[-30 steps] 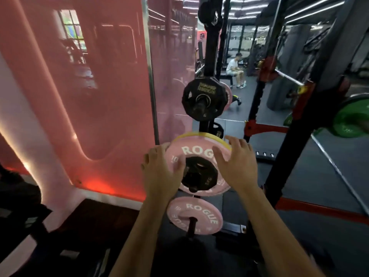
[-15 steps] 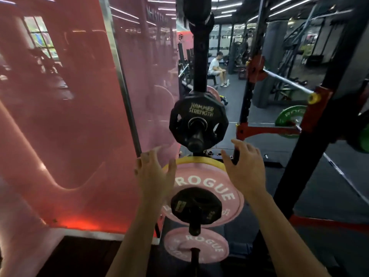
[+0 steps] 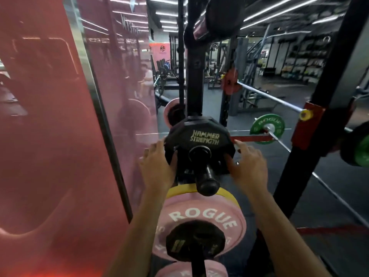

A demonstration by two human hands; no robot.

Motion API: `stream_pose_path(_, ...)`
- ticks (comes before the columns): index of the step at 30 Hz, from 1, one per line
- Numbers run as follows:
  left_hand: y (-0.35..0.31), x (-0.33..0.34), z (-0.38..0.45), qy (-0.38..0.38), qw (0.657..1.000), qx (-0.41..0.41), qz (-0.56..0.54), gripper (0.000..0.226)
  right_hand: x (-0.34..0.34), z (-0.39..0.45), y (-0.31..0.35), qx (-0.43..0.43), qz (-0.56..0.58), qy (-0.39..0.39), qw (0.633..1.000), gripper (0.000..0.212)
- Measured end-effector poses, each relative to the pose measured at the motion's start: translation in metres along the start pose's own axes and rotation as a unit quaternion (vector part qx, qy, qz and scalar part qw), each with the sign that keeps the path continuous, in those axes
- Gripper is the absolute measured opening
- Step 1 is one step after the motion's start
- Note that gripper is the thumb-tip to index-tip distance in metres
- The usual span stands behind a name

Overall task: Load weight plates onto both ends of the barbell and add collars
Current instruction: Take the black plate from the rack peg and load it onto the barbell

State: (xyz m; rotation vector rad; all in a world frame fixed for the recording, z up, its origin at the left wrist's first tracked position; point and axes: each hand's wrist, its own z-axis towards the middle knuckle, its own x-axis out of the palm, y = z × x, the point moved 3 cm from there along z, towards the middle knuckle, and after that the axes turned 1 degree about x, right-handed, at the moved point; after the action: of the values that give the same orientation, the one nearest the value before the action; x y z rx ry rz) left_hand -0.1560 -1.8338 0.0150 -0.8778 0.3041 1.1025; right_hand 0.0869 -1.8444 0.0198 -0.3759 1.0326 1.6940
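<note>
Reaching: both hands are up at a black Hammer Strength plate (image 3: 199,144) that sits on a storage peg (image 3: 205,176) of the rack upright (image 3: 194,76), at centre frame
Left hand (image 3: 157,166): at 9 o'clock of the black plate, fingers curved over its left edge with the thumb on the face; it touches the plate, but whether it truly grips cannot be told
Right hand (image 3: 247,164): at 3 o'clock of the plate, fingers spread and loosely bent, thumb close to the plate's right rim; motion blur hides whether there is contact
Plates below: at 6 o'clock a pink Rogue bumper plate (image 3: 199,220) with a yellow plate (image 3: 179,191) behind it and a small black plate (image 3: 195,242) in front on the same peg; a further pink plate (image 3: 191,271) shows at the bottom edge
Barbell (image 3: 269,95): at 2 o'clock, resting across red rack hooks (image 3: 307,124), well apart from the hands; a green Rogue plate (image 3: 267,126) hangs on a sleeve near it, and another green plate (image 3: 362,150) sits at the right edge
Floor (image 3: 299,186): dark rubber matting with a red rack base bar (image 3: 331,229) lying across it at 4 o'clock
Room: a gym; a red-tinted mirror wall (image 3: 50,116) with a metal frame strip (image 3: 103,116) fills 9 o'clock; strip ceiling lights (image 3: 279,11) run at 1 o'clock; machines and shelving stand far back, dim and unclear
</note>
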Motion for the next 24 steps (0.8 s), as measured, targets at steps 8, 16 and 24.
stream_pose_path(8, -0.001, -0.004, -0.006, -0.013, 0.999, 0.006, 0.040, 0.043, -0.003, -0.005, 0.012, -0.043, 0.002, -0.045, 0.998, 0.028)
stream_pose_path(16, -0.011, -0.033, -0.054, -0.063, 0.998, -0.020, -0.009, 0.030, -0.040, -0.043, 0.011, -0.078, 0.071, -0.038, 0.994, 0.025)
stream_pose_path(24, -0.025, -0.092, -0.124, -0.080, 0.995, -0.054, 0.003, 0.024, -0.089, -0.105, 0.000, -0.124, 0.142, -0.031, 0.982, 0.029)
